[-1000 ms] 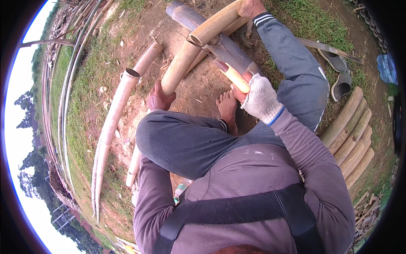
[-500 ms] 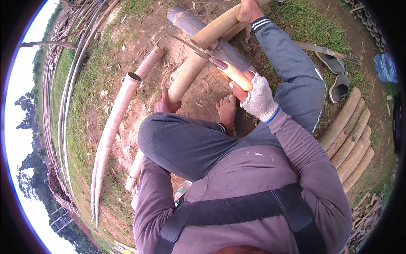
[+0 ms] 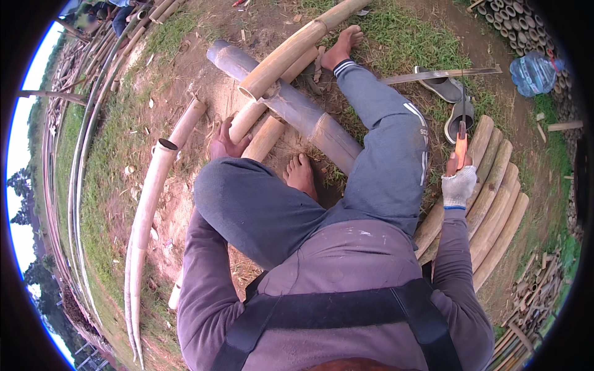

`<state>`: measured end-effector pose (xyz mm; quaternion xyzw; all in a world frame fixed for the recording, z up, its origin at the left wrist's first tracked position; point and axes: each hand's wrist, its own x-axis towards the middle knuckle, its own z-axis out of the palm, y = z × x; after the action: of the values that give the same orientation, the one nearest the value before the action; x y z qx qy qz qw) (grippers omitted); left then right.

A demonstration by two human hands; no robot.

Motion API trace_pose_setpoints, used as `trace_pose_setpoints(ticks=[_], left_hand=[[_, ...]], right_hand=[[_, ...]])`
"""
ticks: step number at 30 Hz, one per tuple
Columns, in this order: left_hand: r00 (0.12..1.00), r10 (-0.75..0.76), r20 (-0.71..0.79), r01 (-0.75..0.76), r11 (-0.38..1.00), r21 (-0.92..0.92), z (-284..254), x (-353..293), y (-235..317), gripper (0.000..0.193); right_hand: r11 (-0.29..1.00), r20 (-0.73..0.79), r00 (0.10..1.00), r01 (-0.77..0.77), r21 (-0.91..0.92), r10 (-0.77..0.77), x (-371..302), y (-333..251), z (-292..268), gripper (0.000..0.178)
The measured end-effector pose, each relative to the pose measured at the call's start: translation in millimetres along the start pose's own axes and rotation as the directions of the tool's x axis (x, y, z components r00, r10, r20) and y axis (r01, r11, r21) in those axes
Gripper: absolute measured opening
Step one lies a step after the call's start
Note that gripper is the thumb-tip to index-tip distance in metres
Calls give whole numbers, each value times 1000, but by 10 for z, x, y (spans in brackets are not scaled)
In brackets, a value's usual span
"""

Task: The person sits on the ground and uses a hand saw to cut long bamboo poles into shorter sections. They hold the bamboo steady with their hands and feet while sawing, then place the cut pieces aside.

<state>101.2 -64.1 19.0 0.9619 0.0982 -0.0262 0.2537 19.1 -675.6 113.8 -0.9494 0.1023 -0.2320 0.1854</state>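
My left hand (image 3: 227,140) is closed around the near end of a tan bamboo pole (image 3: 250,117), beside my left knee. Just right of it lies a shorter bamboo length (image 3: 264,138), its lower end hidden behind the knee. The pole passes over a thick grey bamboo trunk (image 3: 297,108) lying crosswise. Another tan bamboo pole (image 3: 284,49) rests across that trunk, with its open end toward me. Far to the right, my right hand (image 3: 459,184), in a white fingerless-looking glove, grips the orange handle of a handsaw (image 3: 461,151). Its thin blade points away from me, above a dark shoe.
Several cut bamboo lengths (image 3: 495,216) lie side by side right of my leg. A pair of grey shoes (image 3: 442,86), a flat strip (image 3: 402,78) and a blue water jug (image 3: 533,74) are beyond. Long bamboo poles (image 3: 151,204) lie left. Bamboo stacks (image 3: 513,21) stand far right.
My right hand has carried the saw from the bamboo pole out to the right. A short bamboo length now lies apart from the pole. My left hand stays near the knee.
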Motion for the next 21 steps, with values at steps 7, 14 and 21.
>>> trace_pose_setpoints(ticks=[7,14,21], left_hand=[[991,91,101,-104,986,132,-405,1154,610,108],[902,62,427,-16,994,-111,-488,1232,1056,100],[752,-12,660,474,705,-527,-876,602,2362,78]], right_hand=[[946,197,946,-204,-251,256,-795,477,697,29],[991,16,996,-84,107,83,4,-126,631,32],[134,674,738,-670,731,12,956,-2015,1628,57]])
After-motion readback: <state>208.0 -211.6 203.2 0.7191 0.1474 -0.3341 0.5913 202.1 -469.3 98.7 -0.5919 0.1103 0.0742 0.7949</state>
